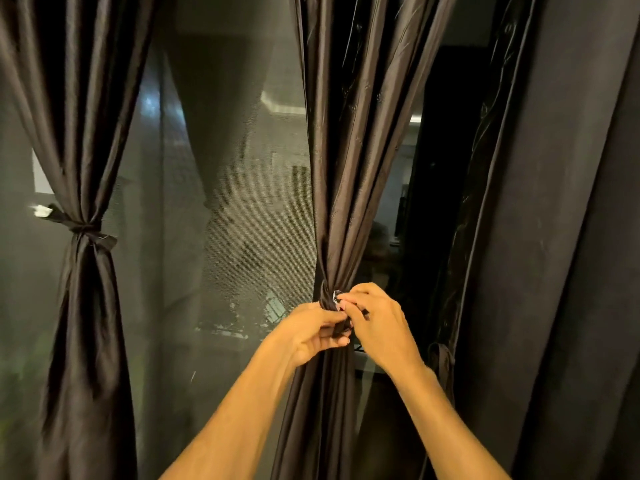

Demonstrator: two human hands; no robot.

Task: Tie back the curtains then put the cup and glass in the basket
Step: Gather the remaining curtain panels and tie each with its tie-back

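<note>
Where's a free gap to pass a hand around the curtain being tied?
The widest gap is over the mesh screen, between the tied left curtain and the middle curtain. A narrower dark gap lies between the middle curtain and the right drape. It is crowded at the tie-back, pinched by the left hand and right hand.

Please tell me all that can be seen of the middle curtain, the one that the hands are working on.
The middle curtain is dark brown cloth with a satin-like shine, hanging in long folds before the window. A dark band gathers it to a narrow waist; below it spreads again. The left hand and right hand grip the band there.
</note>
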